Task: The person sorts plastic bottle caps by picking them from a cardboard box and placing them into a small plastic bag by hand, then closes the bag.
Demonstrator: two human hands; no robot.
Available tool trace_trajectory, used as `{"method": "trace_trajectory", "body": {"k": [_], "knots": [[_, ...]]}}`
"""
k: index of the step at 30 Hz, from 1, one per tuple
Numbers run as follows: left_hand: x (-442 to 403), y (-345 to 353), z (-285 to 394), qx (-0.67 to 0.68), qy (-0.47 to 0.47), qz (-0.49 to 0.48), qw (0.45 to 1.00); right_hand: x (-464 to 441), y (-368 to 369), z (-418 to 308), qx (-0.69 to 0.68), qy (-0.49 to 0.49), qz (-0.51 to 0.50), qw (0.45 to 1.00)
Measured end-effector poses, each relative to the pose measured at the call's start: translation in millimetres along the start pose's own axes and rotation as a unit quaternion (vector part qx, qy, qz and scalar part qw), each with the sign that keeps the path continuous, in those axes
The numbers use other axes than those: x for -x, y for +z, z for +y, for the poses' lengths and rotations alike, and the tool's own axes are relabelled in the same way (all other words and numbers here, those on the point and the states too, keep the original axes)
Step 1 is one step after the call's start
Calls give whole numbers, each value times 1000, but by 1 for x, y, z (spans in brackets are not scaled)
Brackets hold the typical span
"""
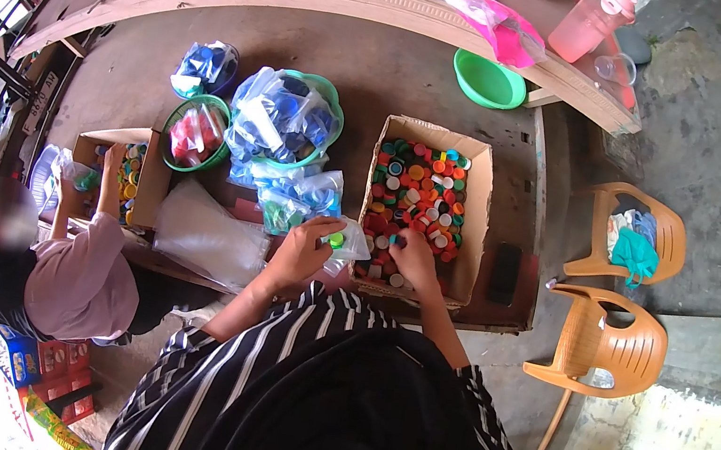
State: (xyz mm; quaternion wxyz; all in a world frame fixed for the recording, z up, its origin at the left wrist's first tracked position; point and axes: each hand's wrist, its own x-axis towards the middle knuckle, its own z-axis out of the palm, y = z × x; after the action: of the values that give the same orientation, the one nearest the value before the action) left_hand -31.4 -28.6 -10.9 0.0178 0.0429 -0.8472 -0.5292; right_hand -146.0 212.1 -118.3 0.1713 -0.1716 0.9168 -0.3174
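My left hand (303, 252) is closed on the edge of a clear plastic bag (353, 241) with a green cap inside. Just right of it, my right hand (413, 258) reaches over the near part of a cardboard box (478, 197) full of bottle caps (427, 200) in red, orange, white and green. A dark cap shows at its fingertips. Beyond my left hand lie filled bags of blue and green caps (298, 200). Behind them a green basin (334, 111) holds more bags of blue caps.
A co-worker (85, 274) sits at the left, hands at a smaller cap box (157, 177). Clear plastic sheets (211, 233) lie between us. Also around are a green basket (189, 166), an empty green bowl (489, 82), a phone (503, 273) and orange chairs (630, 351).
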Motion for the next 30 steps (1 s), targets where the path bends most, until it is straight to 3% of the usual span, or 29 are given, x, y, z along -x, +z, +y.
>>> {"method": "trace_trajectory", "body": {"k": [5, 8, 9, 10, 12, 16, 19, 22, 23, 26, 30], "knots": [[-1, 2, 6, 10, -22, -10, 1000, 3, -35, -21, -262, -65, -11, 963], [-5, 4, 4, 9, -17, -8, 1000, 19, -45, -60, -375, -85, 17, 923], [-7, 5, 4, 10, -15, -3, 1000, 24, -53, -75, -369, -103, -16, 924], [-7, 6, 3, 12, -14, 0, 1000, 25, -60, -86, -341, -152, -68, 925], [-10, 6, -1, 14, 1, 8, 1000, 21, -68, -102, -281, -212, -59, 934], [-11, 0, -4, 14, -11, 7, 1000, -49, -33, -42, -228, -122, 36, 965], [-11, -2, -7, 18, -23, 3, 1000, -90, -11, -18, -84, -83, 48, 992], [-16, -5, -7, 17, -35, -2, 999, -117, 18, -10, 51, -239, 161, 956], [-16, -6, -6, 15, -37, -4, 999, -125, 27, -10, 59, -219, 132, 965], [-19, -7, -6, 25, -42, -6, 999, -149, 49, -4, 171, -232, 184, 940], [-23, -6, -9, 31, -47, -3, 998, -156, 42, -8, 231, -146, 113, 955]]}}
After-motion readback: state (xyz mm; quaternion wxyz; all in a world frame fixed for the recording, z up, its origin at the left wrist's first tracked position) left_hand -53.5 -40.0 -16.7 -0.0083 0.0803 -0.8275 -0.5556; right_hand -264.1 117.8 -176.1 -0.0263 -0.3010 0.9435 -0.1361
